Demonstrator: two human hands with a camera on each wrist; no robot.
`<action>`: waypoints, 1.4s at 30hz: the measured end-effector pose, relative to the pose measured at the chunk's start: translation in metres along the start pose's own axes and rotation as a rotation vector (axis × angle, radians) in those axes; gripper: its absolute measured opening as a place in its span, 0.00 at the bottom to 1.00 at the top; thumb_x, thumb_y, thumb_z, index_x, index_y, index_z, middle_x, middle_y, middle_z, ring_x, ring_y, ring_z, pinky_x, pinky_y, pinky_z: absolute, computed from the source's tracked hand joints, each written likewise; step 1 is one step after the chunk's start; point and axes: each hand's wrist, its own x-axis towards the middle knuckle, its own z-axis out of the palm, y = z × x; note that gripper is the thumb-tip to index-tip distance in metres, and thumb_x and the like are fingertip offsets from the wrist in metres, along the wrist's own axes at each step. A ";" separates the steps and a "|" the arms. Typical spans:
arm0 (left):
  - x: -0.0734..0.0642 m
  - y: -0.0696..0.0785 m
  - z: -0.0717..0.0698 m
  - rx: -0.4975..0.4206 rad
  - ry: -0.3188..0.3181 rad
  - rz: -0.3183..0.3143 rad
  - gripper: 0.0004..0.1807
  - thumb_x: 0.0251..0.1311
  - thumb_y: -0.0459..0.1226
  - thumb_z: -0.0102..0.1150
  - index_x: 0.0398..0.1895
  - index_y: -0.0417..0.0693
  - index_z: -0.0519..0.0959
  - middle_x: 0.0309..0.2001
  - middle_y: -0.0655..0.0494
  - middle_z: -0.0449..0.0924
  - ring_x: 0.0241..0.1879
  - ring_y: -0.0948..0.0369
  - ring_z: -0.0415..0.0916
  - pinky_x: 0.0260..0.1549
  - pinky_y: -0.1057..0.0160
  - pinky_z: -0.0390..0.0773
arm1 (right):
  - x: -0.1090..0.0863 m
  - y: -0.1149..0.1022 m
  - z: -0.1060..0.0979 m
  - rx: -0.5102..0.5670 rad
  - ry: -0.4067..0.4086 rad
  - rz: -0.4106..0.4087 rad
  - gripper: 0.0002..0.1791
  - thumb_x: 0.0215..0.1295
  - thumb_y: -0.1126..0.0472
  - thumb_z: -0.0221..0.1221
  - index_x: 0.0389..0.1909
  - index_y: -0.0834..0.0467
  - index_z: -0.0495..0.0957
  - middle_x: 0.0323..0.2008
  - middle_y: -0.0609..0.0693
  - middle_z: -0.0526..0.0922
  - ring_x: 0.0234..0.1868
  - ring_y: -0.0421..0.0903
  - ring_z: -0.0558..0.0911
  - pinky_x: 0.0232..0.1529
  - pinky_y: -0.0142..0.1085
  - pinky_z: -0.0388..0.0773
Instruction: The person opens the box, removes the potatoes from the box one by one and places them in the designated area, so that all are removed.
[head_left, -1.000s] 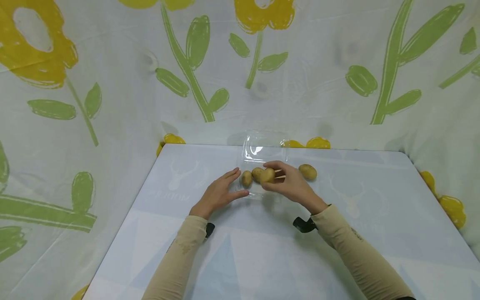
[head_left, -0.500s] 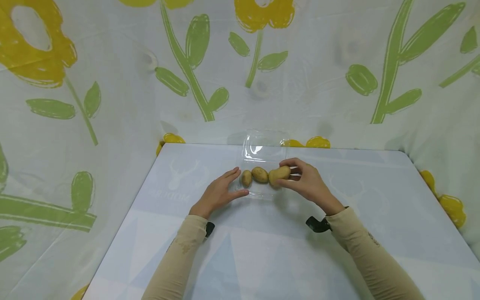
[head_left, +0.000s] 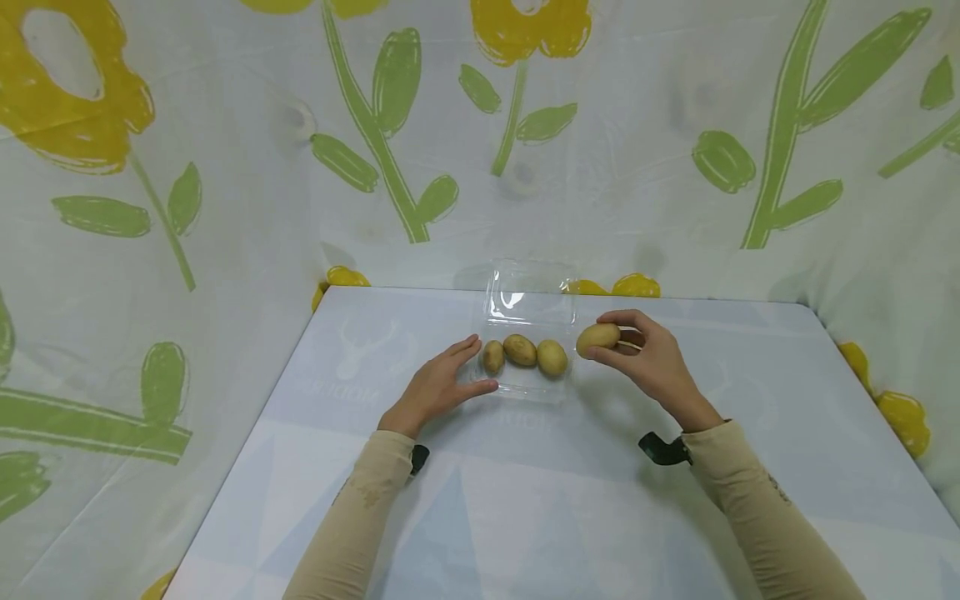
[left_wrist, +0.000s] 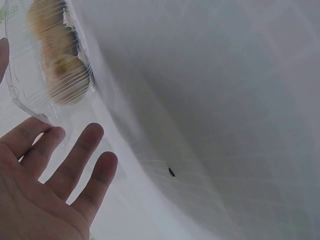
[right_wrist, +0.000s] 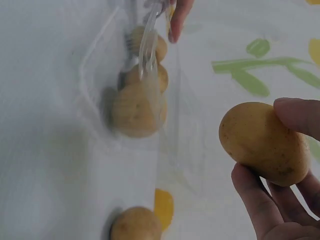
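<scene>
My right hand (head_left: 652,362) pinches a potato (right_wrist: 264,143) between thumb and fingers, just right of a clear plastic clamshell box (head_left: 525,392). Three potatoes lie in a row inside the box: a small one (head_left: 492,357), a middle one (head_left: 520,350) and a right one (head_left: 552,358). At the box's left side is my left hand (head_left: 437,386), fingers extended and thumb apart. In the left wrist view, the fingertips (left_wrist: 59,132) are right at the box's edge. Another potato (right_wrist: 137,225) rests on the table, hidden behind the right hand in the head view.
The box's transparent lid (head_left: 528,292) stands raised at the back, near the table's far edge. Behind the white and pale blue table (head_left: 510,500) hangs a flower-patterned curtain (head_left: 600,200), which also runs along both sides.
My right hand has carried its potato rightward, from over the box to beside it. The right potato in the box has come into view, and the table potato is now covered. My left hand stays put.
</scene>
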 end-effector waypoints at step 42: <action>0.001 -0.003 -0.001 -0.014 -0.019 -0.007 0.52 0.58 0.69 0.61 0.79 0.52 0.61 0.78 0.63 0.56 0.76 0.60 0.54 0.72 0.53 0.60 | 0.015 0.057 -0.074 -0.339 0.067 0.207 0.37 0.63 0.46 0.70 0.66 0.62 0.72 0.65 0.63 0.72 0.63 0.65 0.76 0.39 0.17 0.73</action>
